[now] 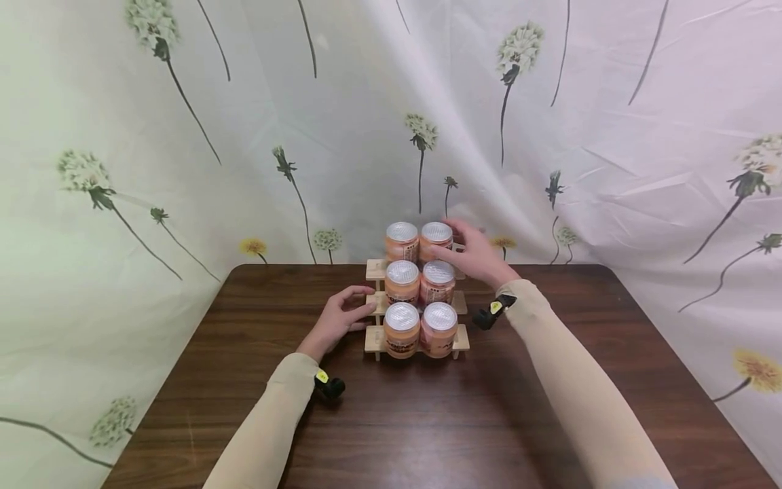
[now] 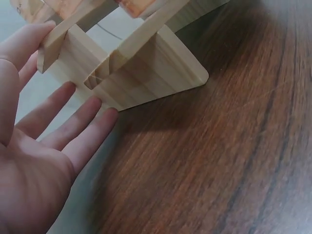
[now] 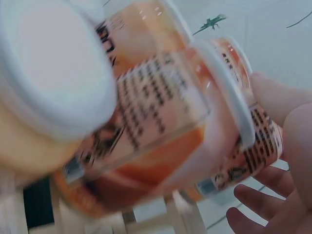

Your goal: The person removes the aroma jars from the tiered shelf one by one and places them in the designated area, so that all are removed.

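Back right jar: point(image 1: 437, 233) upright on the top step of the wooden rack, at its right; the right hand is on it.
Right hand: point(image 1: 478, 257) grasping that jar, thumb across its front, a finger reaching round its far side.
Other five jars: point(image 1: 402, 326) orange-labelled with pale lids, upright on the rack, so each of its three steps bears two side by side.
Wooden rack: point(image 1: 375, 337) three-stepped, pale.
Left hand: point(image 1: 340, 318) at the rack's left side, its grip loose, thumb touching a step's end, other fingers extended.
Sleeves: point(image 1: 550, 339) beige, reaching toward the rack from its near side.
Table: point(image 1: 391, 435) dark wood grain, under the rack.
Cloth: point(image 1: 354, 122) dandelion-printed, behind the rack.
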Motion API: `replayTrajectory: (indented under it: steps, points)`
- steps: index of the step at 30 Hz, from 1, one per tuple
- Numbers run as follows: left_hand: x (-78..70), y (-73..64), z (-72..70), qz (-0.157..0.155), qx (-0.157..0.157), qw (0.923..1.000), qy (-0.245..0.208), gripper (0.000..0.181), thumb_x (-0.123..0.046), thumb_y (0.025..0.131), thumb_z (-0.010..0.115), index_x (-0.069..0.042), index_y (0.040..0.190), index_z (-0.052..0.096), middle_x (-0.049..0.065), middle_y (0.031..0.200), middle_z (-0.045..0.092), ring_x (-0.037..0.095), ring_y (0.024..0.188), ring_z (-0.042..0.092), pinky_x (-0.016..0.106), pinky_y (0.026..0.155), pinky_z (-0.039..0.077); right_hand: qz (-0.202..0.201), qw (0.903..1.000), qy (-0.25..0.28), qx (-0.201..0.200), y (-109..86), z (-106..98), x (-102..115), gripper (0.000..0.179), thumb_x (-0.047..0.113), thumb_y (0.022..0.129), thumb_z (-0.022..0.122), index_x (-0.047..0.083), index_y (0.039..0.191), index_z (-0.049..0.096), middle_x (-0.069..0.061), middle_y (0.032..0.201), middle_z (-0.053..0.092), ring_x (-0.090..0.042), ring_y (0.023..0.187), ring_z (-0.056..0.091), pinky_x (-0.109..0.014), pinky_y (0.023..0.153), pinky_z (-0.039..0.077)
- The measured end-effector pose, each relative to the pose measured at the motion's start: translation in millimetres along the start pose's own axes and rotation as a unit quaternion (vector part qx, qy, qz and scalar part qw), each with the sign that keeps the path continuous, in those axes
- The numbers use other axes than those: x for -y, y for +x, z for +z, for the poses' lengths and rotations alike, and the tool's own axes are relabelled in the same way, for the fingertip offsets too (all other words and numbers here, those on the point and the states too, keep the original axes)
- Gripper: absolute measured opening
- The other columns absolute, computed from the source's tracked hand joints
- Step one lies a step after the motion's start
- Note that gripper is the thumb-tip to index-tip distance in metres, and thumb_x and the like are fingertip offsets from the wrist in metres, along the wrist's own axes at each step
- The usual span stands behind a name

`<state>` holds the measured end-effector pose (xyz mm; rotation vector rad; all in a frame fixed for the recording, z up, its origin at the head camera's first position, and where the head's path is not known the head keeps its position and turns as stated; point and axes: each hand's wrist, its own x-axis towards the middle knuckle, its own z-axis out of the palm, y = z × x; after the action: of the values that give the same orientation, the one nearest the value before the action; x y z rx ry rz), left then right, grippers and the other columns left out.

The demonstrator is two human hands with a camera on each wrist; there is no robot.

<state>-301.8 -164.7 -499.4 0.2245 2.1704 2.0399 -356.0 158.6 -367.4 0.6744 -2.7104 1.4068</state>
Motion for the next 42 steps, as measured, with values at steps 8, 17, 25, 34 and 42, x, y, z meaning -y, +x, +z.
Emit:
replayTrajectory:
  steps: [8, 17, 25, 34, 42]
  points:
    - [-2.0, -2.8, 0.7, -0.010, 0.009, 0.9997, -0.023, 0.045, -0.021, 0.097, 0.079, -0.012, 0.138, 0.062, 0.019, 0.146, 0.050, 0.028, 0.115, 0.065, 0.043, 0.087, 0.062, 0.025, 0.9978, 0.060, -0.014, 7.4, 5, 9, 0.069, 0.038, 0.091, 0.084, 0.011, 0.147, 0.053, -0.011, 0.136, 0.061, -0.030, 0.126, 0.059, -0.049, 0.103, 0.052]
    - [-6.8, -4.7, 2.8, -0.010, 0.016, 0.9996, -0.022, 0.046, -0.019, 0.099, 0.077, -0.008, 0.140, 0.060, 0.021, 0.145, 0.050, 0.025, 0.114, 0.065, 0.044, 0.087, 0.062, 0.050, 0.9884, 0.135, -0.047, 0.9, 1, 9, 0.066, 0.025, 0.089, 0.087, 0.006, 0.143, 0.055, -0.014, 0.130, 0.062, -0.028, 0.114, 0.059, -0.037, 0.090, 0.054]
    - [-4.0, -2.9, 3.2, -0.025, 0.007, 0.9993, -0.027, 0.046, -0.022, 0.097, 0.079, -0.013, 0.138, 0.062, 0.018, 0.145, 0.048, 0.027, 0.117, 0.064, 0.044, 0.085, 0.062, 0.055, 0.9853, 0.141, -0.079, -11.7, -17, 0, 0.066, 0.022, 0.088, 0.087, 0.004, 0.143, 0.055, -0.014, 0.131, 0.060, -0.025, 0.111, 0.060, -0.029, 0.082, 0.054]
    - [-5.0, -3.1, 4.9, -0.023, 0.002, 0.9993, -0.030, 0.045, -0.019, 0.098, 0.077, -0.012, 0.139, 0.060, 0.018, 0.144, 0.047, 0.028, 0.117, 0.064, 0.044, 0.085, 0.062, 0.054, 0.9768, 0.180, -0.102, -29.8, -43, -14, 0.057, 0.018, 0.091, 0.085, 0.002, 0.137, 0.055, -0.005, 0.125, 0.061, -0.018, 0.109, 0.058, -0.027, 0.089, 0.051]
    - [-4.2, -4.3, 5.6, -0.025, 0.004, 0.9992, -0.031, 0.047, -0.019, 0.099, 0.077, -0.010, 0.141, 0.059, 0.019, 0.146, 0.045, 0.024, 0.113, 0.065, 0.042, 0.085, 0.062, 0.070, 0.9808, 0.142, -0.114, -45.9, -52, -37, 0.055, 0.020, 0.091, 0.085, 0.002, 0.135, 0.057, -0.004, 0.123, 0.063, -0.018, 0.108, 0.059, -0.027, 0.088, 0.051]
